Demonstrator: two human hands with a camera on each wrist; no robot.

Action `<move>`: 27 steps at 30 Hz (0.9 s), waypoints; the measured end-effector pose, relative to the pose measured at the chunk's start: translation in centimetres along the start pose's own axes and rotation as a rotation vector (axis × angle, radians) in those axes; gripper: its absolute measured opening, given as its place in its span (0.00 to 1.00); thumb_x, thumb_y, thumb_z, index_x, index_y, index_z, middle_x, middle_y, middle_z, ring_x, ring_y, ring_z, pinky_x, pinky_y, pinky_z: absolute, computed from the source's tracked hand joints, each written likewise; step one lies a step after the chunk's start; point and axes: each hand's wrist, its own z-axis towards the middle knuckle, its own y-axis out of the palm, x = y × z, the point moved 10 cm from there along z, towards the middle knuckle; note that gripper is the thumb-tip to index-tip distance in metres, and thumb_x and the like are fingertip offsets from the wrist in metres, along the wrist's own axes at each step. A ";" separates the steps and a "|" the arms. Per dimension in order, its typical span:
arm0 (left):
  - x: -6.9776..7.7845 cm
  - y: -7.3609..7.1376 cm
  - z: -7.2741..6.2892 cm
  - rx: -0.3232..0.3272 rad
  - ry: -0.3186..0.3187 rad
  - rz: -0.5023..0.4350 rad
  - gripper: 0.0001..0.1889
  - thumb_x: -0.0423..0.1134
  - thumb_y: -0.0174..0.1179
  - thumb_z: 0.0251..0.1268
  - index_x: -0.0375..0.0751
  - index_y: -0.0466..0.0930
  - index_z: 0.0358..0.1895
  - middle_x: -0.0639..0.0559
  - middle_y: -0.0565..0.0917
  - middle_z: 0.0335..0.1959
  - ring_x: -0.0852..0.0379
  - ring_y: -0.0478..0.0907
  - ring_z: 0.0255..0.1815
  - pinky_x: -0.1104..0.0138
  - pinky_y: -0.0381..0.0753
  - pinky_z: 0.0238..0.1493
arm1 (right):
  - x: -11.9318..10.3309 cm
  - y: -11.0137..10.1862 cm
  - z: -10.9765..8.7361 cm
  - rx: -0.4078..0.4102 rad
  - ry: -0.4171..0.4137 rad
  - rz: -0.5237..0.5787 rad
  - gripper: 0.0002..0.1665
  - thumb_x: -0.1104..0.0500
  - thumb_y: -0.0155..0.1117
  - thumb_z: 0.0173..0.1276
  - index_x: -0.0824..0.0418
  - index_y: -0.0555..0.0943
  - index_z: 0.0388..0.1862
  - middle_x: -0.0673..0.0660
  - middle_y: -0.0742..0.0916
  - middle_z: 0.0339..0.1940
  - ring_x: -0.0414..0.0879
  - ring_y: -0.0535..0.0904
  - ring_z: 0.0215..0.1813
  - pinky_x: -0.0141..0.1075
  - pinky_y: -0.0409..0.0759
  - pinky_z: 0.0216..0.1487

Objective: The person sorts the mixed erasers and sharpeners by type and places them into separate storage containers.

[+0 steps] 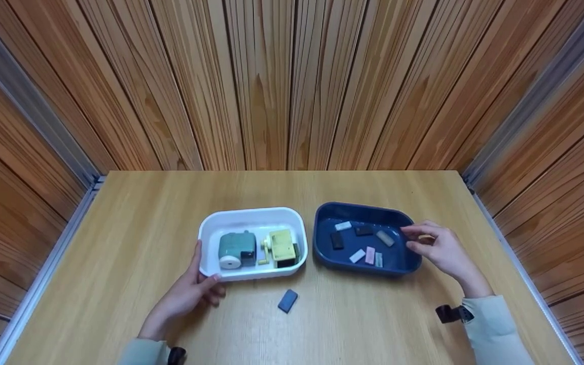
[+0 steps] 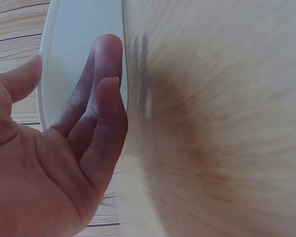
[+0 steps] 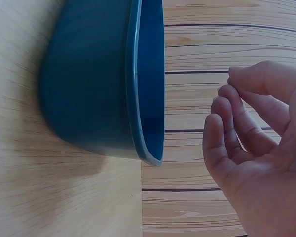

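My left hand (image 1: 185, 294) holds the near left corner of a white plastic tub (image 1: 251, 215), its thumb at the rim (image 2: 40, 89) and fingers against the outer wall. Inside that tub sit a green crank pencil sharpener (image 1: 236, 246) and a yellow crank pencil sharpener (image 1: 282, 246). Beside it stands a navy blue tub (image 1: 368, 209) with several small erasers, among them a pink eraser (image 1: 370, 255) and a black eraser (image 1: 336, 241). Over this tub's right rim hovers my right hand (image 1: 439, 248), fingers loosely bent; nothing shows between the fingertips in the right wrist view.
A dark blue eraser (image 1: 287, 300) lies on the wooden table (image 1: 373, 319) in front of the two tubs. Wood-panelled walls (image 1: 261, 91) enclose the table at the back and sides, with metal rails (image 1: 43, 294) along its side edges.
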 end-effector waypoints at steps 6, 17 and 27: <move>0.0 0.0 0.0 -0.002 0.008 -0.001 0.48 0.44 0.53 0.78 0.69 0.20 0.77 0.37 0.83 0.40 0.39 0.82 0.37 0.57 0.81 0.41 | 0.1 0.2 -0.1 -0.008 0.015 0.026 0.17 0.64 0.66 0.70 0.63 0.83 0.57 0.58 0.83 0.51 0.49 0.78 0.51 0.31 0.77 0.54; 0.0 0.0 0.0 0.009 0.011 0.006 0.48 0.41 0.53 0.78 0.68 0.20 0.78 0.37 0.84 0.39 0.40 0.83 0.37 0.57 0.80 0.40 | -0.3 0.4 -0.2 -0.018 0.019 0.039 0.18 0.65 0.65 0.70 0.66 0.82 0.58 0.59 0.83 0.53 0.51 0.78 0.51 0.27 0.76 0.53; 0.0 0.0 0.0 0.013 0.007 0.015 0.47 0.42 0.52 0.78 0.68 0.20 0.78 0.38 0.84 0.40 0.40 0.83 0.37 0.57 0.80 0.41 | -0.1 1.7 -0.1 -0.030 0.047 0.021 0.20 0.65 0.66 0.70 0.60 0.82 0.60 0.59 0.83 0.55 0.51 0.79 0.50 0.31 0.78 0.50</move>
